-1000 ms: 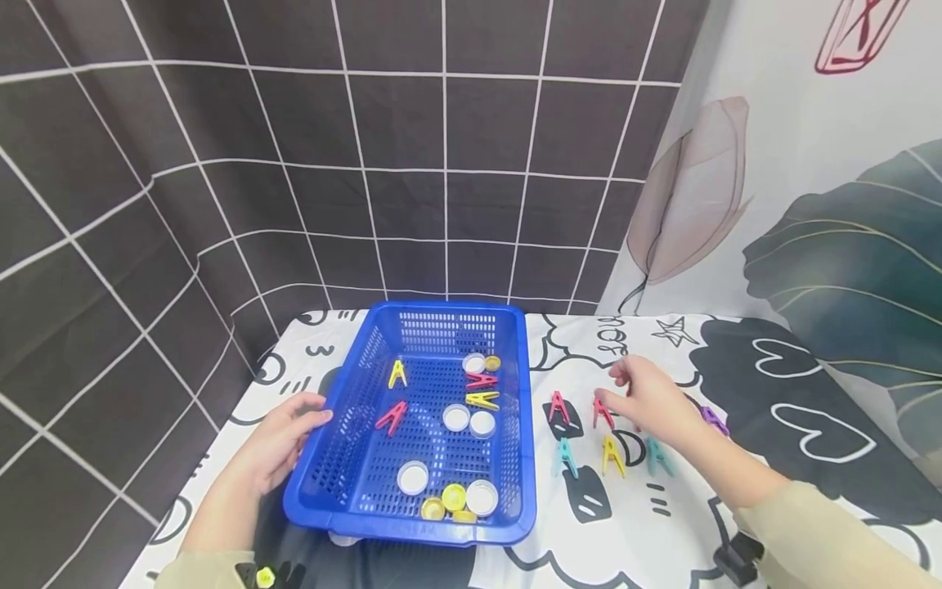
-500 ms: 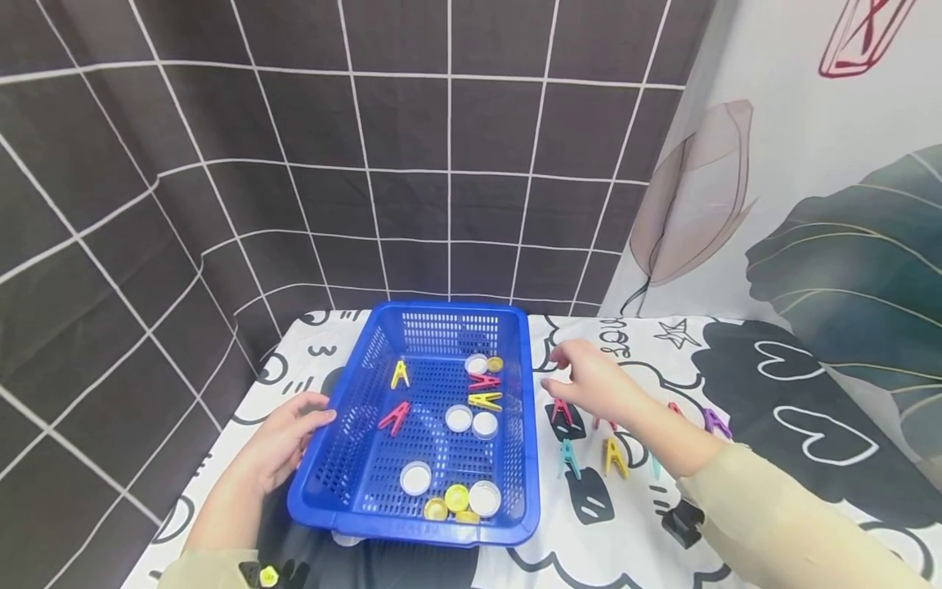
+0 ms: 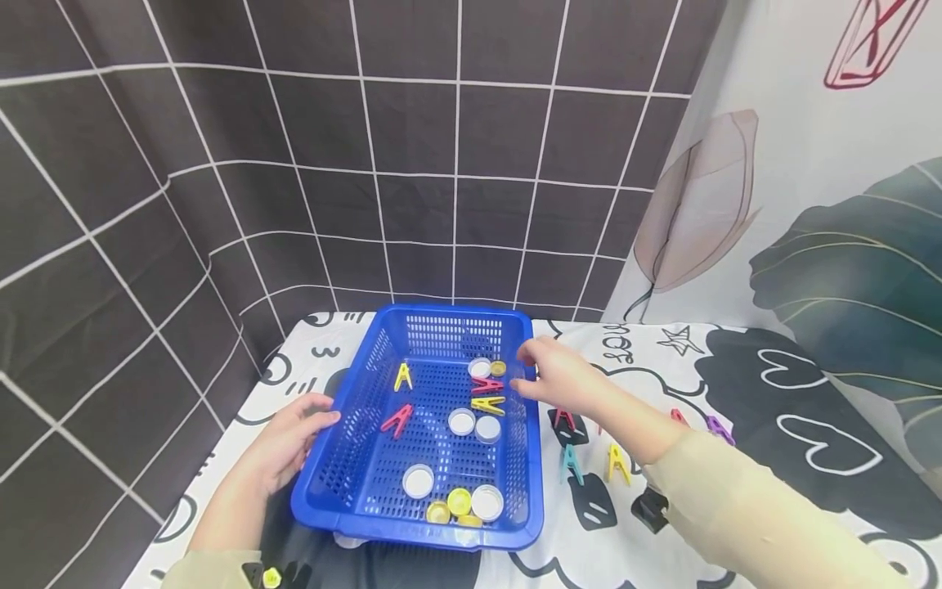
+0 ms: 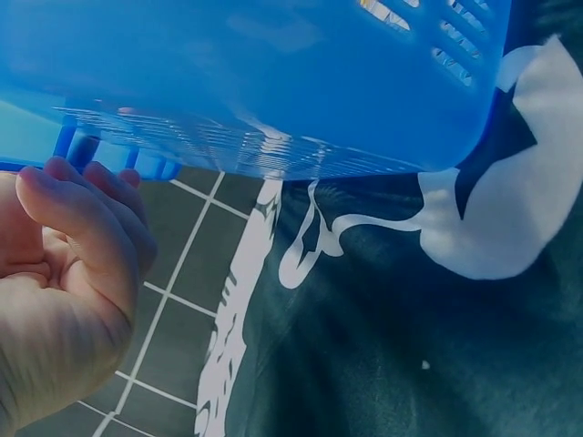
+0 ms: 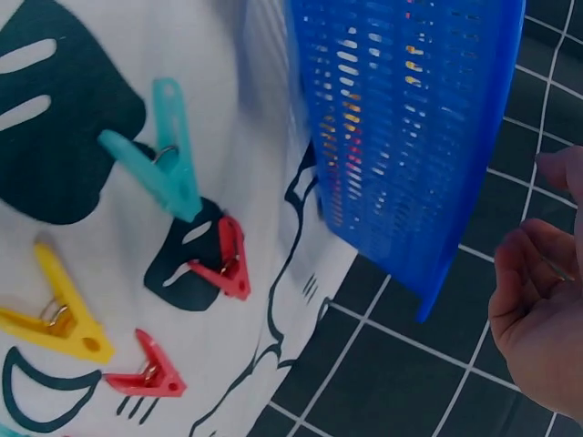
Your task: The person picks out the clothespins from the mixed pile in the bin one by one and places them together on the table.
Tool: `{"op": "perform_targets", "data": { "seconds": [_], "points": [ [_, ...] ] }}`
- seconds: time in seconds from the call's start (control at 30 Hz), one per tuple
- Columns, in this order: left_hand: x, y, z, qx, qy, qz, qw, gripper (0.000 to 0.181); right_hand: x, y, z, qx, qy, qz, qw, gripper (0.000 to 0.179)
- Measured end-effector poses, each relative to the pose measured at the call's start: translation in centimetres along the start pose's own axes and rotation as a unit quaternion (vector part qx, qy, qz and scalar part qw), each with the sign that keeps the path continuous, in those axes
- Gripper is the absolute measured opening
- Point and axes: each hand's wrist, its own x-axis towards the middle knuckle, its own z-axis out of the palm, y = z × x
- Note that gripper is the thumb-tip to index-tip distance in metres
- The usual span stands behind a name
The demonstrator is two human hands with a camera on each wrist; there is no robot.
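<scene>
A blue plastic basket [image 3: 419,541] stands on the cloth, holding clothespins and bottle caps. My left hand [image 3: 283,442] holds its left rim; in the left wrist view the fingers [image 4: 91,218] curl beside the rim. Over the right rim hovers my right hand [image 3: 555,376], thumb and forefinger apart, nothing visible between them. Below that hand, inside the basket, lie a red clothespin [image 3: 486,386] and a yellow clothespin [image 3: 487,405], with a white cap [image 3: 479,368] and a yellow cap [image 3: 498,368] behind them. The right wrist view shows the right hand [image 5: 542,291] loosely bent beyond the basket wall.
Right of the basket lie a teal clothespin [image 3: 571,463], a yellow clothespin [image 3: 618,463], a red clothespin [image 5: 228,262], another red clothespin [image 5: 153,371] and a purple clothespin [image 3: 719,429]. A dark tile-patterned curtain [image 3: 412,196] hangs behind.
My right hand has moved left from the clothespins on the cloth to above the basket's right rim. The left hand keeps its place on the left rim.
</scene>
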Motion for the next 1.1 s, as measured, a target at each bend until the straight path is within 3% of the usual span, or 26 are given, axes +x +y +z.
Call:
{"op": "perform_targets", "data": {
  "seconds": [0.53,0.87,1.1],
  "points": [
    [0.1,-0.1,0.0,-0.005,0.002,0.002,1.0000,0.032,3.3,-1.9,1.8,-0.048,-0.065,-0.024,0.9964,0.044],
    [0.2,-0.2,0.0,-0.013,0.001,0.000,0.9999,0.031,5.2,-2.1,2.5,-0.067,-0.131,-0.019,0.9890,0.052],
    [0.2,-0.4,0.0,-0.017,0.000,-0.001,0.9999,0.030,5.7,-2.1,3.3,-0.090,-0.155,-0.010,0.9837,0.051]
  ]
}}
